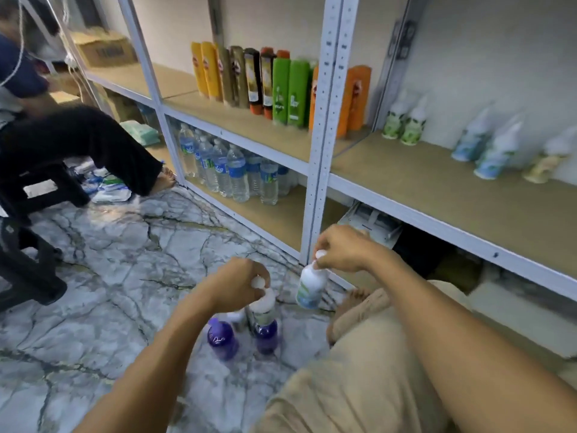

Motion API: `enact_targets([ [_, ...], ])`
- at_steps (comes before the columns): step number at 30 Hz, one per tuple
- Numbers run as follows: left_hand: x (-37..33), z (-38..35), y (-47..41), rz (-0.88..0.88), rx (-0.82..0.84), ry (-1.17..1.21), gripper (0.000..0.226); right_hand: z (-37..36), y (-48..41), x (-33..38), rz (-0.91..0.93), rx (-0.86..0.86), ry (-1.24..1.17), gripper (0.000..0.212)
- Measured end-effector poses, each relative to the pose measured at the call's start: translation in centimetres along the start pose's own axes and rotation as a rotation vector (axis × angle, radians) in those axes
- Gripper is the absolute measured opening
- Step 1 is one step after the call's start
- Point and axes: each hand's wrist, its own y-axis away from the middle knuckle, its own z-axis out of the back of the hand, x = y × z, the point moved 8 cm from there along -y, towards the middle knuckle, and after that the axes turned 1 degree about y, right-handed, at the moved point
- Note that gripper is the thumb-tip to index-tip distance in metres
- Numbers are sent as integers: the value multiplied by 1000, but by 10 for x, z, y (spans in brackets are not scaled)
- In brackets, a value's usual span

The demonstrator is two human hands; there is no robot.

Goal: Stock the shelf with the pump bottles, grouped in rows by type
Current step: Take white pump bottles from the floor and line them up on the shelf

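1: left bottle (263,309), pinched by pump, my left hand (240,282). 2: right bottle (310,287), same, right hand (340,251). Risk: pinch slips; drop fells purple bottles (222,339) below left hand.

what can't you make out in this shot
- Head view, blur: labels on the pump bottles on the shelf are unreadable.
- Left hand covers most of the pump of the left bottle; right hand likewise on the right bottle.
- Under that shelf: too dark to tell contents.
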Motion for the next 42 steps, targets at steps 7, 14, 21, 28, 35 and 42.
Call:
enact_targets([
  [7,-114,84,-63,-245,-69,-148,15,142,56,-72,-142,-373,-108,20],
  [14,-234,145,-130,-506,-176,-363,23,244,120,-159,-326,-556,-70,31],
  [21,-336,163,-195,-716,-317,-499,32,290,154,-256,-660,-596,11,34],
  [28,-402,134,-258,-840,-315,-560,27,293,170,-328,-919,-680,-120,24],
  [35,-435,115,-310,-806,-283,-366,29,281,160,-376,-985,-727,-246,31],
  [42,-421,95,-335,-790,-350,-36,46,269,157,-403,-887,-878,-441,51],
])
